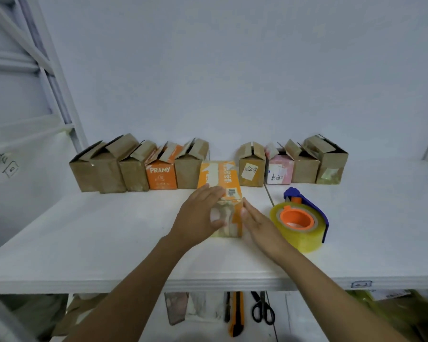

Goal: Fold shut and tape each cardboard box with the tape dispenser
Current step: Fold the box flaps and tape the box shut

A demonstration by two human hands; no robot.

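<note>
An orange and white cardboard box (223, 178) stands closed on the white table (109, 230), in front of the row of boxes. My left hand (198, 215) lies over its near top edge and left front, fingers curved round it. My right hand (260, 225) presses flat against its right side with straight fingers. The blue tape dispenser (304, 215) with a yellowish tape roll on an orange core lies on the table just right of my right hand, untouched.
Several small boxes with raised flaps line the wall: brown boxes (97, 169) and an orange PRAMY box (161, 176) at left, a labelled brown box (251, 171), a pink box (279, 171) and brown ones at right. Scissors (262, 309) and a utility knife (236, 314) lie below the table edge.
</note>
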